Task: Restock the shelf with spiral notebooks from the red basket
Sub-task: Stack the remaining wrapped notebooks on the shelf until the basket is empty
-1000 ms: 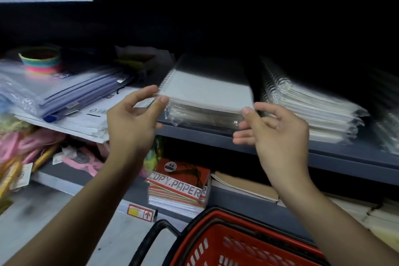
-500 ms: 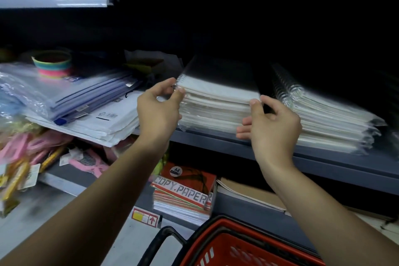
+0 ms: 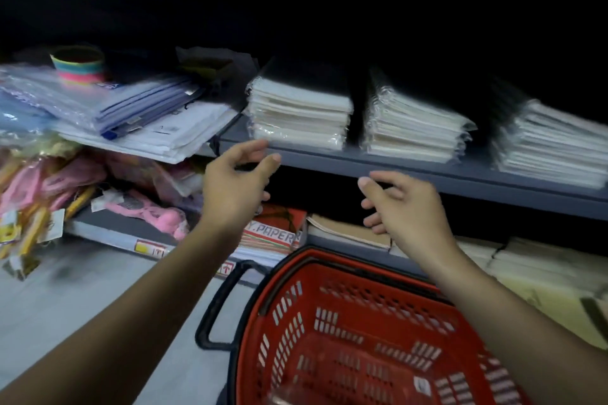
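A stack of wrapped spiral notebooks lies on the grey shelf, with two more notebook stacks to its right. My left hand hovers just below and in front of the shelf edge, fingers loosely curled, holding nothing. My right hand hangs in front of the shelf lip, also loosely curled and holding nothing. The red basket stands on the floor below my hands; no notebook shows in the part of it that I see.
Plastic folders and envelopes overhang the shelf at left, with a striped tape roll behind. Pink packaged items crowd the lower left shelf. Copy paper reams and brown pads lie under the notebook shelf.
Both hands have let go of the notebook stack and drawn back and down from the shelf. The view has dipped, showing more of the red basket.
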Demonstrator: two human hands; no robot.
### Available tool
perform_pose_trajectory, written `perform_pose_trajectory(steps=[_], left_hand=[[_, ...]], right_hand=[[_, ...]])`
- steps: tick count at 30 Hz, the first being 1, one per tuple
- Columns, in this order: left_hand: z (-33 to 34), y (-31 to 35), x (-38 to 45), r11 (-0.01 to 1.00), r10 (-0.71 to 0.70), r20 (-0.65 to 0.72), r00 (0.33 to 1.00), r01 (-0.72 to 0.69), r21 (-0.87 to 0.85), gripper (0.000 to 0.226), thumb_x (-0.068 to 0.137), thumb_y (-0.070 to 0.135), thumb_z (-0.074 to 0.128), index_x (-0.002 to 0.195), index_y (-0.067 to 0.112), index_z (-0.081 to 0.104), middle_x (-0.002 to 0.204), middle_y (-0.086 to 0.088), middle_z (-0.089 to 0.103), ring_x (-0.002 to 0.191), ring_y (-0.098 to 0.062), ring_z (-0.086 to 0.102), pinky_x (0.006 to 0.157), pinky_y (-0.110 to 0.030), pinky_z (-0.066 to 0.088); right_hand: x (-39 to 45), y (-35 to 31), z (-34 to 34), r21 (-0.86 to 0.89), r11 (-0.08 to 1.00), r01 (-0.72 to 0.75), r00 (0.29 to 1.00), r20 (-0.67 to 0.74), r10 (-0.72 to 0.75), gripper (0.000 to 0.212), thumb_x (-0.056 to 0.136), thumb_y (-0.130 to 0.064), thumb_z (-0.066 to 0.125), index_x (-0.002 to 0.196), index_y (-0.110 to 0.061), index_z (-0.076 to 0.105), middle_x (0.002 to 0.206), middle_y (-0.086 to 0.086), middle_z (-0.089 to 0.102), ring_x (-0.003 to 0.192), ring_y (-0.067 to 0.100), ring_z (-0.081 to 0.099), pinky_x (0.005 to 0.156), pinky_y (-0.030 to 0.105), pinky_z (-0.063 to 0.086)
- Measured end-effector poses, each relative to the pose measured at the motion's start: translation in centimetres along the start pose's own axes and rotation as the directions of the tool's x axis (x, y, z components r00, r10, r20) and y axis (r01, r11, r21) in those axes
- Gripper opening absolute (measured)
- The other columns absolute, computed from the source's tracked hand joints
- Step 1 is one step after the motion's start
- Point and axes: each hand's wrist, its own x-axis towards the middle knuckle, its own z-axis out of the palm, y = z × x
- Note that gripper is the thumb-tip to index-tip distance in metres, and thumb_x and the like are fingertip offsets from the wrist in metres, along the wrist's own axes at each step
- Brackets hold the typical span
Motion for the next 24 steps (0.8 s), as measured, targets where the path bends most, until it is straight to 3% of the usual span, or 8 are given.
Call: perform_pose_trajectory(steps=[5,9,12,14,16,19,22,24], left_hand=[[-0.1,-4.4,-7.3,0.988,-0.151,0.064,0.987,0.149,0.025,0.023,0.089,0.013,0.073,0.112,0.014,0.069,0.091,-0.006,0.068,0.054,0.001,0.059,0.049,-0.019,0.052],[0.1,-9.1,-13.0,0.951,-0.298,0.117,0.947,0.284,0.125,0.027,0.089,0.012,0.073,0.115,0.006,0.068,0.09,-0.012,0.07,0.066,-0.011,0.061,0.054,-0.021,0.056],[0.6,-12.3,-14.8,0.907,-0.395,0.172,0.902,0.354,0.23,0.018,0.088,0.009,0.073,0.106,0.007,0.069,0.103,-0.018,0.072,0.073,-0.012,0.063,0.073,-0.029,0.057],[1.2,-14.0,-15.2,0.888,-0.434,0.215,0.875,0.376,0.266,0.015,0.088,0.004,0.072,0.102,0.005,0.068,0.09,-0.014,0.068,0.072,-0.011,0.059,0.089,-0.035,0.053],[2.0,-15.4,-15.3,0.877,-0.435,0.235,0.869,0.35,0.329,0.015,0.086,0.004,0.075,0.1,0.006,0.068,0.078,-0.006,0.065,0.067,-0.009,0.058,0.086,-0.034,0.052],[3.3,-17.0,-15.2,0.86,-0.434,0.273,0.858,0.304,0.411,0.017,0.083,0.01,0.078,0.087,0.023,0.068,0.083,0.001,0.07,0.074,-0.014,0.063,0.078,-0.029,0.052],[3.4,-19.1,-15.3,0.763,-0.45,0.306,0.839,0.183,0.62,0.018,0.085,0.005,0.071,0.083,0.022,0.068,0.088,-0.003,0.072,0.089,-0.021,0.07,0.086,-0.027,0.053],[2.7,-20.1,-15.7,0.652,-0.523,0.375,0.765,0.076,0.754,0.016,0.086,0.004,0.062,0.086,0.018,0.071,0.093,-0.01,0.073,0.1,-0.03,0.071,0.091,-0.034,0.055]], right_hand=[[-7.3,5.1,-3.2,-0.131,0.986,-0.102,0.983,0.141,0.121,0.017,0.093,-0.041,0.066,0.105,-0.03,0.069,0.077,-0.003,0.074,0.059,0.01,0.072,0.072,0.049,0.062],[-12.2,10.0,-4.1,-0.205,0.95,-0.236,0.945,0.182,0.273,0.016,0.095,-0.036,0.065,0.101,-0.023,0.072,0.08,0.002,0.074,0.058,0.014,0.069,0.069,0.042,0.061],[-13.9,13.8,-3.9,-0.239,0.911,-0.336,0.9,0.203,0.385,0.017,0.094,-0.033,0.066,0.088,-0.02,0.074,0.082,0.018,0.074,0.063,0.031,0.071,0.068,0.049,0.06],[-14.1,15.4,-3.1,-0.261,0.874,-0.411,0.845,0.25,0.472,0.025,0.095,-0.037,0.065,0.09,-0.014,0.074,0.085,0.022,0.074,0.069,0.037,0.072,0.071,0.049,0.06],[-13.9,16.4,-2.0,-0.249,0.843,-0.477,0.791,0.298,0.535,0.03,0.095,-0.04,0.064,0.097,-0.011,0.072,0.087,0.017,0.074,0.066,0.027,0.07,0.072,0.045,0.061],[-13.6,17.6,-0.6,-0.263,0.83,-0.492,0.769,0.317,0.555,0.033,0.095,-0.043,0.063,0.095,-0.011,0.071,0.09,0.017,0.075,0.067,0.022,0.069,0.071,0.04,0.061],[-14.0,19.6,0.1,-0.367,0.78,-0.507,0.724,0.309,0.616,0.041,0.094,-0.048,0.062,0.096,-0.008,0.071,0.091,0.017,0.076,0.078,0.032,0.075,0.08,0.045,0.061],[-14.4,21.1,0.4,-0.464,0.721,-0.514,0.663,0.318,0.677,0.049,0.093,-0.051,0.061,0.1,-0.004,0.071,0.089,0.015,0.076,0.089,0.038,0.074,0.082,0.045,0.06]])
